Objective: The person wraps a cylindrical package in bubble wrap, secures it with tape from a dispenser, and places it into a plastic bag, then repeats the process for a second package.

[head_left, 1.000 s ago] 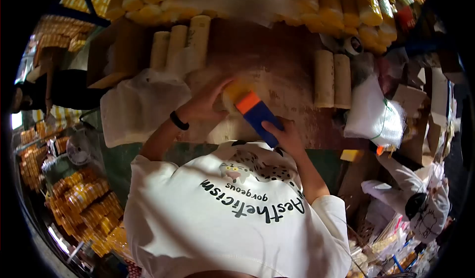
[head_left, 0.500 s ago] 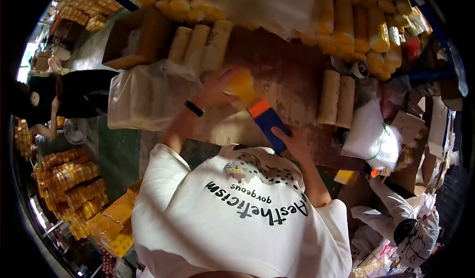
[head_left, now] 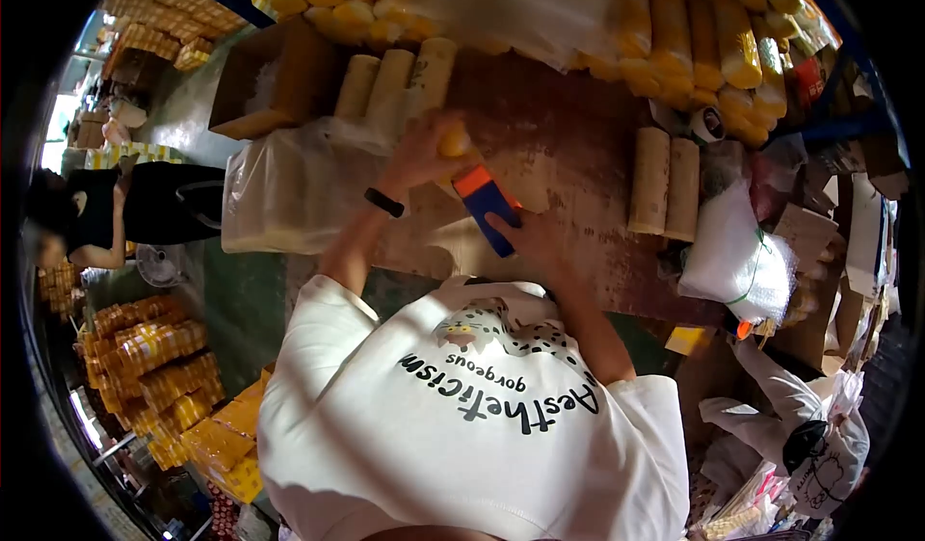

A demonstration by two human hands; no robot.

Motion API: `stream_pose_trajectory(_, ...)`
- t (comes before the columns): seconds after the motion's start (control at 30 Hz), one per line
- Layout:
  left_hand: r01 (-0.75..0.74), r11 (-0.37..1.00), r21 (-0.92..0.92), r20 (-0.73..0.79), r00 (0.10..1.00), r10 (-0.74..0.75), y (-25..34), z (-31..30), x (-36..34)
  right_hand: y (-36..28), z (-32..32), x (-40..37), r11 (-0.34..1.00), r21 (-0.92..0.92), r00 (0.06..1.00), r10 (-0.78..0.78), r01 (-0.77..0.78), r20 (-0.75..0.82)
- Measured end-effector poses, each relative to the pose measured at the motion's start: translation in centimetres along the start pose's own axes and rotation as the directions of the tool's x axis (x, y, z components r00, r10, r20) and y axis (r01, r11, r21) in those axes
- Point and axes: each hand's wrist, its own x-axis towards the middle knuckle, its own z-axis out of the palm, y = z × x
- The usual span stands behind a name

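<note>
A blue block-shaped object with an orange end [head_left: 487, 211] is gripped near its lower end by my right hand [head_left: 528, 237]. Its orange end points up towards my left hand [head_left: 422, 151], which wears a black wristband. The fingers of that hand curl around a small yellow item [head_left: 455, 141] with a rounded shape, partly covered by the fingers. The yellow item sits just above the orange end. Both hands are over a worn wooden tabletop [head_left: 568, 184].
Cream-coloured rolls [head_left: 390, 83] stand at the back left beside a cardboard box [head_left: 275, 79] and a plastic-wrapped bundle [head_left: 289, 189]. More rolls [head_left: 650, 180] and a bubble-wrapped bundle [head_left: 737, 257] are at right. Yellow packs [head_left: 665, 50] line the back. A person in black [head_left: 145, 199] is far left.
My right hand and the blue and orange object have moved left and slightly up, closer to my left hand. Less of the yellow item shows beyond my left fingers.
</note>
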Motion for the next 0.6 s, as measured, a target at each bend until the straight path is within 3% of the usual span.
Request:
stream_pose_trajectory(0.2,-0.091,0.978,0.185,0.003,0.996,0.092,-1.2,-0.3,1.0,0.1,1.0,-0.7,0.991,0.086,0.989,-0.096,0.106,-0.112)
stream_pose_trajectory(0.3,0.019,1.000,-0.002,0.084,0.996,-0.019,-1.2,-1.0,1.9,-1.3,-0.4,-2.9,0.990,0.139,0.999,0.016,-0.009,-0.048)
stream_pose_trajectory(0.4,0.004,0.988,-0.154,0.032,0.999,0.001,-3.3,-0.6,3.1,1.5,0.2,-4.4,0.944,0.331,0.999,0.019,-0.006,-0.037)
stream_pose_trajectory(0.5,0.014,0.999,-0.036,0.074,0.997,-0.011,-3.1,-0.9,3.9,4.4,1.3,-4.8,0.967,0.243,0.985,-0.040,0.081,-0.170)
stream_pose_trajectory(0.6,0.023,0.999,-0.032,0.094,0.995,-0.020,-2.9,-0.5,4.4,4.9,1.7,-4.0,0.996,0.088,0.982,0.024,-0.007,-0.187)
